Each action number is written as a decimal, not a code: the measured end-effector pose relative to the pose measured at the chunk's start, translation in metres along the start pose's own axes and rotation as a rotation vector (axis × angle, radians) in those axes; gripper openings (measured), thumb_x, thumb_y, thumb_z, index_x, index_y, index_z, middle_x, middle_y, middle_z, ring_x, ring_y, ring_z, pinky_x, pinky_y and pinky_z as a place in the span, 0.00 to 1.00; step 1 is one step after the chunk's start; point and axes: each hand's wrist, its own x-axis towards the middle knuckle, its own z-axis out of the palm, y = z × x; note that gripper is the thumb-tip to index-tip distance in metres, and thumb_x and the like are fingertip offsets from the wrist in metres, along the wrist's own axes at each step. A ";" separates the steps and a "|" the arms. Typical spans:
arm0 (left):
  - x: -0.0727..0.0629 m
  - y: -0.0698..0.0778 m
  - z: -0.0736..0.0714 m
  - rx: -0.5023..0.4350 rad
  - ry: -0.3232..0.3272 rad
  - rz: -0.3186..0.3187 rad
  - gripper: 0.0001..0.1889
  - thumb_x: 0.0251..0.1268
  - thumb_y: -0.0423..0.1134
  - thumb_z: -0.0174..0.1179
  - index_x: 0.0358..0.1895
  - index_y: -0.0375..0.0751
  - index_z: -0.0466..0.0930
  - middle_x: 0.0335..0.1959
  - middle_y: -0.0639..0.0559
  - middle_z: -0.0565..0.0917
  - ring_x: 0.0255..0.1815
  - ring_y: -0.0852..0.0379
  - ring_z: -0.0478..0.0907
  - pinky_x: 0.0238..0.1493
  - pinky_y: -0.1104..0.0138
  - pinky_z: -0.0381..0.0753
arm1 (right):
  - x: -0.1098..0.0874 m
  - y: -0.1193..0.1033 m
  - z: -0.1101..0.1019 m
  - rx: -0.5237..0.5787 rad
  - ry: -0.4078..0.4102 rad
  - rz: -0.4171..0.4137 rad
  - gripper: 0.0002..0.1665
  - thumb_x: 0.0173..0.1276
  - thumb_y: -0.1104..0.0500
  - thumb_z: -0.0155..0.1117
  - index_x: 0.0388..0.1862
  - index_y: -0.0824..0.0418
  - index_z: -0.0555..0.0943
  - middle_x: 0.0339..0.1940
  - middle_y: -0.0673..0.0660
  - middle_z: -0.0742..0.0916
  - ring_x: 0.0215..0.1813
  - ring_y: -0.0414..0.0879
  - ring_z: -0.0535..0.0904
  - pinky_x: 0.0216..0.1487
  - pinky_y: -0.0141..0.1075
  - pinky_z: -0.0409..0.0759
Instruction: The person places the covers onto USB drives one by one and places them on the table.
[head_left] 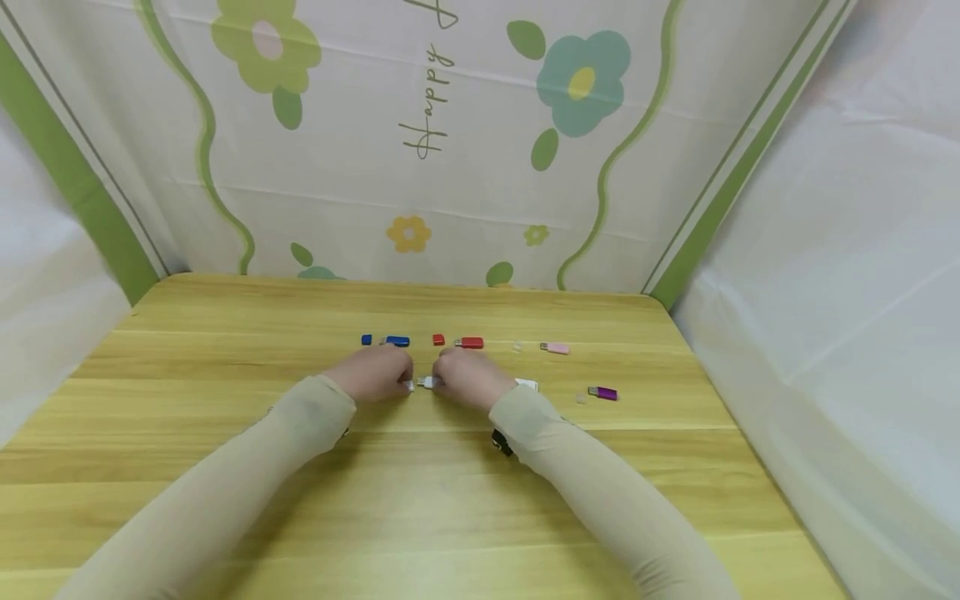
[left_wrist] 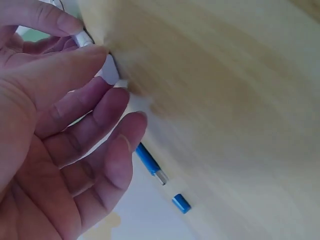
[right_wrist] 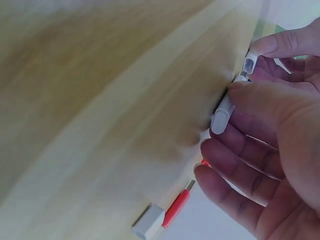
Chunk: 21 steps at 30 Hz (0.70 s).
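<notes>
Head view: left fingers (head_left: 403,372) pinch one cap (head_left: 408,386), right fingers (head_left: 442,372) one drive (head_left: 429,382).

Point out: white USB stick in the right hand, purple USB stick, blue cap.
White USB stick (right_wrist: 224,111), right wrist view: on its body.
Purple USB stick (head_left: 607,394), head view: on its purple body.
Blue cap (left_wrist: 181,203), left wrist view: middle of its side.

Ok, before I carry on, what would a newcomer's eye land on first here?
Probably the close-set hands: the left hand pinches a small white cap, while the right hand holds a white USB stick, its metal plug facing the cap. Just beyond them on the table, a blue stick and a red stick stand out, both uncapped. Behind the table hangs a flowered cloth with "Happy" written sideways.
</notes>
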 end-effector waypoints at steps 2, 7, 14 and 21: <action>0.001 0.001 0.000 0.011 -0.013 -0.004 0.03 0.65 0.37 0.66 0.35 0.42 0.85 0.28 0.57 0.81 0.29 0.58 0.75 0.39 0.61 0.80 | -0.003 -0.002 -0.003 -0.011 -0.007 0.004 0.08 0.71 0.56 0.66 0.39 0.58 0.87 0.31 0.48 0.83 0.30 0.40 0.74 0.35 0.28 0.75; 0.003 -0.001 0.002 0.005 -0.025 -0.021 0.02 0.62 0.35 0.68 0.34 0.43 0.84 0.28 0.57 0.81 0.30 0.57 0.76 0.40 0.61 0.80 | -0.014 -0.006 -0.010 -0.046 -0.004 -0.001 0.07 0.70 0.57 0.67 0.35 0.59 0.87 0.24 0.48 0.82 0.25 0.39 0.73 0.30 0.28 0.74; -0.004 0.001 0.000 -0.024 -0.013 0.004 0.04 0.60 0.32 0.69 0.30 0.45 0.86 0.25 0.58 0.80 0.25 0.59 0.73 0.33 0.66 0.76 | -0.033 -0.005 -0.016 -0.006 0.054 -0.010 0.07 0.68 0.57 0.70 0.32 0.59 0.87 0.23 0.47 0.82 0.23 0.38 0.71 0.29 0.27 0.73; -0.028 0.012 -0.005 0.000 0.049 0.152 0.05 0.59 0.33 0.70 0.27 0.44 0.85 0.22 0.61 0.79 0.23 0.63 0.70 0.30 0.69 0.75 | -0.058 -0.005 -0.017 -0.013 0.123 -0.072 0.05 0.66 0.61 0.69 0.30 0.59 0.86 0.26 0.49 0.82 0.26 0.39 0.71 0.30 0.26 0.73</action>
